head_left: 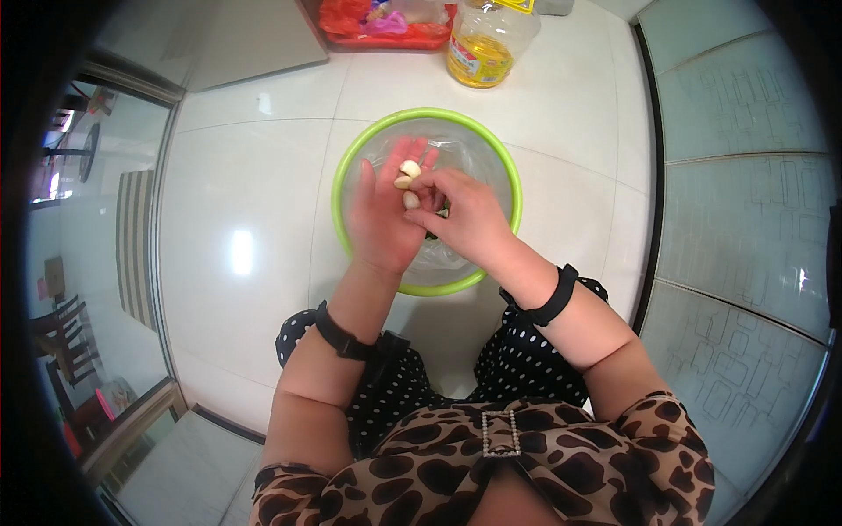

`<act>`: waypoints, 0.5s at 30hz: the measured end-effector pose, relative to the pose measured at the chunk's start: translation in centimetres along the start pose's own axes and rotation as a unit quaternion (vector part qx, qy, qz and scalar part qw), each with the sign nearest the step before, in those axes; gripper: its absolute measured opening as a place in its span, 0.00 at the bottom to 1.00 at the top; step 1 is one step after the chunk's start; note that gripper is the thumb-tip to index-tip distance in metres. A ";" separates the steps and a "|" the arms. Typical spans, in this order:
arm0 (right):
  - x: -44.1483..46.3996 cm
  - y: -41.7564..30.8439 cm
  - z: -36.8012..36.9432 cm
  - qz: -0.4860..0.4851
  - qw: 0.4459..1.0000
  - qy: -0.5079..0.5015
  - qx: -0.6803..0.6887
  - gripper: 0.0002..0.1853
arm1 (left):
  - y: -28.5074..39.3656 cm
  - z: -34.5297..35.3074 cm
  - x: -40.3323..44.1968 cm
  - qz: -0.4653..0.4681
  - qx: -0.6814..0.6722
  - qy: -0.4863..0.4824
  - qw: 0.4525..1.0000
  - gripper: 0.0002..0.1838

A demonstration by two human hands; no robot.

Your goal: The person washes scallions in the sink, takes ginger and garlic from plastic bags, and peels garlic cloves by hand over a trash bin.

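Observation:
My left hand is turned palm up with its fingers stretched out, and peeled-looking garlic cloves rest on its fingers. My right hand reaches over the left palm. Its thumb and forefinger close about another garlic clove; its other fingers are curled and partly hidden. Both hands are above a round bin with a bright green rim and a clear plastic liner. Some dark scraps show inside the bin, below my right hand, too covered to make out.
The bin stands on a pale tiled floor before my knees. Beyond it are a large bottle of yellow oil and a red tray with plastic bags. Patterned cabinet doors line the right; a glass door is at left.

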State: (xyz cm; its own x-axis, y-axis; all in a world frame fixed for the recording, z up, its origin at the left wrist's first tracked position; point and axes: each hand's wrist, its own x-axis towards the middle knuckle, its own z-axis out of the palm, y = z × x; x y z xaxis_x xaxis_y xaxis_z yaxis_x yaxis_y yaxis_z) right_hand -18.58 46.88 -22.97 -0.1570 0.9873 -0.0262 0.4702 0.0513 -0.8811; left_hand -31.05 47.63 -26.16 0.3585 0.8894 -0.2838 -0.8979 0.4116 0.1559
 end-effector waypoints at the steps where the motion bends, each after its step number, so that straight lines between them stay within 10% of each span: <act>1: -0.1 0.1 0.1 -0.007 1.000 0.007 -0.007 0.12 | -0.1 0.2 0.0 -0.008 0.021 -0.009 1.000 0.33; 5: 0.4 0.6 -0.7 0.094 0.989 -0.008 0.112 0.12 | 0.1 -0.2 0.2 0.026 0.039 0.012 0.999 0.30; 7: 0.6 0.8 -1.4 0.076 0.981 0.025 0.179 0.13 | 0.5 -0.7 0.5 0.079 0.259 0.114 0.956 0.20; 15: 0.6 0.8 -2.2 -0.018 0.994 0.059 0.089 0.11 | 0.3 0.2 0.0 -0.025 0.279 0.069 0.958 0.10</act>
State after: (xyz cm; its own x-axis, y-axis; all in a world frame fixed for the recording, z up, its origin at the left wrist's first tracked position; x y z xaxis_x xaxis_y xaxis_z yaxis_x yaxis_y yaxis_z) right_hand -16.40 47.89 -22.70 -0.0642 0.9965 0.0536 0.3024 0.0706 -0.9506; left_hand -31.28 47.83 -25.93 0.3251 0.8473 -0.4199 -0.5908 0.5287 0.6095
